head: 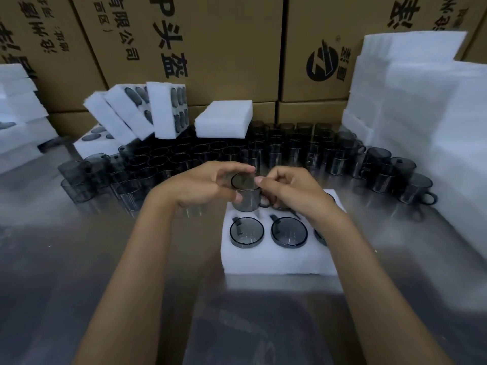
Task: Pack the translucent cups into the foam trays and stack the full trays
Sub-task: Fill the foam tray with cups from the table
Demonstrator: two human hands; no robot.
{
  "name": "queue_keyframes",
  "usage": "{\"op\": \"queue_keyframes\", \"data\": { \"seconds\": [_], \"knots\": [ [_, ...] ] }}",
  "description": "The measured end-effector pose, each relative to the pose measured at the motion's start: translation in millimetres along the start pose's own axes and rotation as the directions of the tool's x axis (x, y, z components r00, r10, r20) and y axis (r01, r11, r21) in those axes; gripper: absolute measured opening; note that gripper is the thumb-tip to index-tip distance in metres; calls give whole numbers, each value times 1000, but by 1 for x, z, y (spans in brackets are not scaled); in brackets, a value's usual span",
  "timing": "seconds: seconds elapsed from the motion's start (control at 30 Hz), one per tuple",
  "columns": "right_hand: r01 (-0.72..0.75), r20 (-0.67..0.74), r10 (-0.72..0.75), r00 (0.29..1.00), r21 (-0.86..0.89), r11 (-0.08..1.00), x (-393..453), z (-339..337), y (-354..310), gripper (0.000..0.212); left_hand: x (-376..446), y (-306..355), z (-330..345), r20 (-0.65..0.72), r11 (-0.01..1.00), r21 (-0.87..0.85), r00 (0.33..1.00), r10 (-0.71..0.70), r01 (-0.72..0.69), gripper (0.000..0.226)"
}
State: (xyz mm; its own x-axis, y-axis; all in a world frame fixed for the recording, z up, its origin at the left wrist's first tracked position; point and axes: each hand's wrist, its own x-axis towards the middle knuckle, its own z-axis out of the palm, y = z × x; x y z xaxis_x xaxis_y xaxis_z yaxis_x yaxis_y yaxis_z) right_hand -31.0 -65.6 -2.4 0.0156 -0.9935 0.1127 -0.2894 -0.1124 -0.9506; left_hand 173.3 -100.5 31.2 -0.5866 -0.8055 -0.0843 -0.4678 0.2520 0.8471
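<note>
A white foam tray [274, 259] lies on the steel table in front of me. Two smoky translucent cups [246, 231] sit in its near row of holes, and a third is partly hidden under my right forearm. My left hand [203, 185] grips another smoky cup [246, 197] by its side, upright over the tray's far-left hole. My right hand [287, 189] has its fingers curled at that cup's rim and handle side. Whether the cup's base sits in the hole is hidden.
Many loose smoky cups [284, 148] crowd the table behind the tray. Filled foam trays [126, 111] lean at the back left, beside a flat foam block [224, 118]. Tall stacks of white foam [421, 114] stand at the right, cardboard boxes [210, 48] behind.
</note>
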Motion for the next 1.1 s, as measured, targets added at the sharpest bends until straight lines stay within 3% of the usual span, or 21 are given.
{"op": "queue_keyframes", "data": {
  "seconds": [0.27, 0.47, 0.6, 0.7, 0.93, 1.1],
  "knots": [
    [-47, 41, 42, 998, 143, 989, -8, 4, 1, 26, 10, -8, 8, 44, 998, -60, 999, 29, -27, 69],
    [-88, 22, 86, 996, 194, 977, -11, 3, 5, 29, 15, -10, 13, 36, 999, -29, 999, 26, -25, 56],
    [55, -79, -67, 995, -141, 989, -7, 3, 11, 22, 16, -13, 15, 71, 1000, -13, 997, 14, -13, 53],
    [138, -49, -154, 987, -241, 961, -8, 2, 15, 26, 15, -20, 13, 67, 995, -96, 998, 5, 1, 43],
    [144, -59, -180, 982, -382, 913, -5, -1, 26, 32, 13, -43, 17, 27, 972, -234, 1000, -7, 13, 44],
    [81, -51, -139, 989, -600, 796, -2, 1, 33, 31, 13, -55, 28, -24, 930, -358, 995, -95, 80, 55]
  ]
}}
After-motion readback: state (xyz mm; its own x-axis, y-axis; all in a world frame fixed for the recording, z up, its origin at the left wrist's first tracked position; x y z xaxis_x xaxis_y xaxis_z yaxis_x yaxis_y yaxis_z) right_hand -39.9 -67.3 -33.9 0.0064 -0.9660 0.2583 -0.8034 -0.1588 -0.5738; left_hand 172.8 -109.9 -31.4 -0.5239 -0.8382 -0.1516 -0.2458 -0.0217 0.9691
